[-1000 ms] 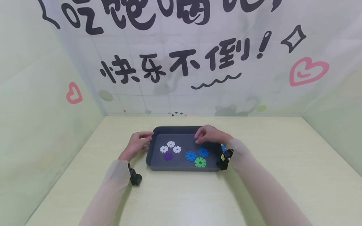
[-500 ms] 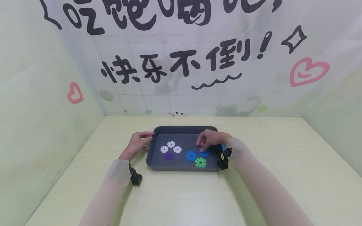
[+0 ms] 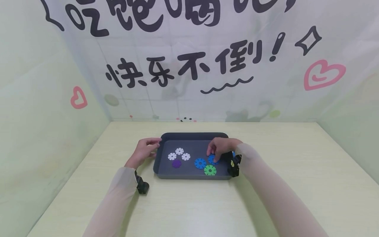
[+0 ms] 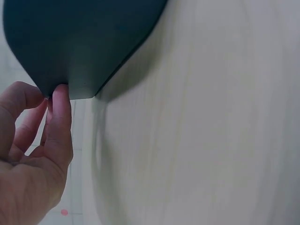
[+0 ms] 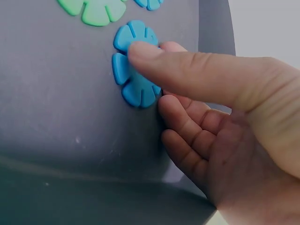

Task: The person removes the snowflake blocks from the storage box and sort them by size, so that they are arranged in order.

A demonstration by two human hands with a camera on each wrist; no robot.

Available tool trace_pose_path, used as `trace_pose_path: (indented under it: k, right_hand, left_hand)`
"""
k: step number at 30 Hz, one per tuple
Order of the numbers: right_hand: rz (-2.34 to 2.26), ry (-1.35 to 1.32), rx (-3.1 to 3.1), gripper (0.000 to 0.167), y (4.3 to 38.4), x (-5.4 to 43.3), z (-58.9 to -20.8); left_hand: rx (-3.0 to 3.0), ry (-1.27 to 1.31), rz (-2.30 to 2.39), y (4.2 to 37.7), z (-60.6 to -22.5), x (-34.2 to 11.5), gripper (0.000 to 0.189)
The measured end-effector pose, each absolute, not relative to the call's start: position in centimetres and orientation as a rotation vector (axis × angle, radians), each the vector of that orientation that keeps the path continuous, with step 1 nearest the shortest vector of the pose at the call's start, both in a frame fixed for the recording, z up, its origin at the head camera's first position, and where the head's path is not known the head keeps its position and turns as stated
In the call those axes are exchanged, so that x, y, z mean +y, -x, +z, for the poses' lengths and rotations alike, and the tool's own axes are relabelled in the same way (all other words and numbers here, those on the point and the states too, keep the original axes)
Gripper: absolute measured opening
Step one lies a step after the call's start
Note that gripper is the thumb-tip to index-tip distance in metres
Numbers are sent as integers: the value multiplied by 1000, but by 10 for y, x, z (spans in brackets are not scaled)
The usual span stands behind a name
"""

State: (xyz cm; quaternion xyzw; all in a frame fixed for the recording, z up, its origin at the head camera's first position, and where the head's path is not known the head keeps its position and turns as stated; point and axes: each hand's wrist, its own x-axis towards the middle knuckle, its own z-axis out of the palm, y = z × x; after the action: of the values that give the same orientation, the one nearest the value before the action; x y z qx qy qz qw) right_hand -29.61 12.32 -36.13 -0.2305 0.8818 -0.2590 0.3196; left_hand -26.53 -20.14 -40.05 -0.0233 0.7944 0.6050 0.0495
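Observation:
My left hand grips the left rim of a dark grey tray; in the left wrist view its thumb and fingers meet at the tray's corner. Over the tray's right side, my right hand pinches a blue notched plastic disc. The thumb lies across the disc's face, and the fingers are at its far edge, partly hidden. Beside it in the tray lie another blue disc and a green disc.
Three white discs and a purple disc lie in the tray's left half. The tray stands on a pale wood-grain table. A printed wall sheet rises behind the table.
My right hand has come down from above the tray onto the right-hand blue disc, and its thumb and fingers have closed there. The left hand stays at the tray's left rim.

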Motion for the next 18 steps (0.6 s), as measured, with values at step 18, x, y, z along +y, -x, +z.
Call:
trace_pose_path:
  k: [18]
  right_hand:
    - [-675,632,2394,18,298,124,-361]
  left_hand:
    - [2414,64,1866,265,-402,-201,35]
